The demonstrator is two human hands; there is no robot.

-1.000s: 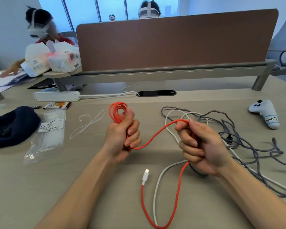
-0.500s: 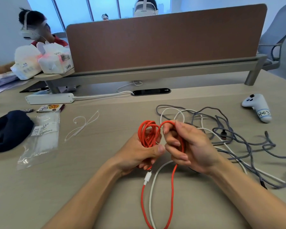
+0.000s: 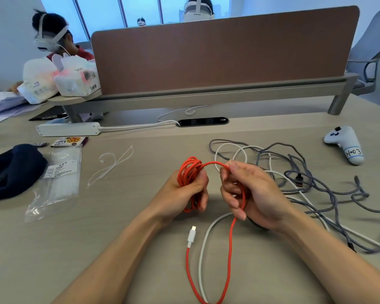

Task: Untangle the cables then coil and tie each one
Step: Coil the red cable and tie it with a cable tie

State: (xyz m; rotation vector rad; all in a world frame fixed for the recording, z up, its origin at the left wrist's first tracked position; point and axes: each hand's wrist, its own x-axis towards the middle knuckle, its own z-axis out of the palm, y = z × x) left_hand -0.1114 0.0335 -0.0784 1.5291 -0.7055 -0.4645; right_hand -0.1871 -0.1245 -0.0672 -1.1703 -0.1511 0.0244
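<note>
My left hand (image 3: 184, 191) grips a bundle of coiled loops of the red cable (image 3: 189, 172) at the desk's centre. A red strand arcs from the coil to my right hand (image 3: 248, 194), whose curled fingers hold it. From there the red cable hangs down, loops near the bottom edge and ends in a white plug (image 3: 191, 234) lying on the desk. A white cable (image 3: 203, 249) runs beside that loop and back under my right hand. A tangle of grey braided cable (image 3: 312, 183) lies to the right, mixed with the white one.
Loose white zip ties (image 3: 112, 165) and a clear bag of them (image 3: 57, 183) lie at left, next to a dark cloth (image 3: 11, 170). A white power strip (image 3: 68, 129) sits farther back. A white controller (image 3: 344, 143) rests at right. A brown divider (image 3: 217, 51) spans the back.
My hands came together from apart, then separated slightly. Another red loop has been added to the coil in my left hand, and the loose red tail on the desk is shorter.
</note>
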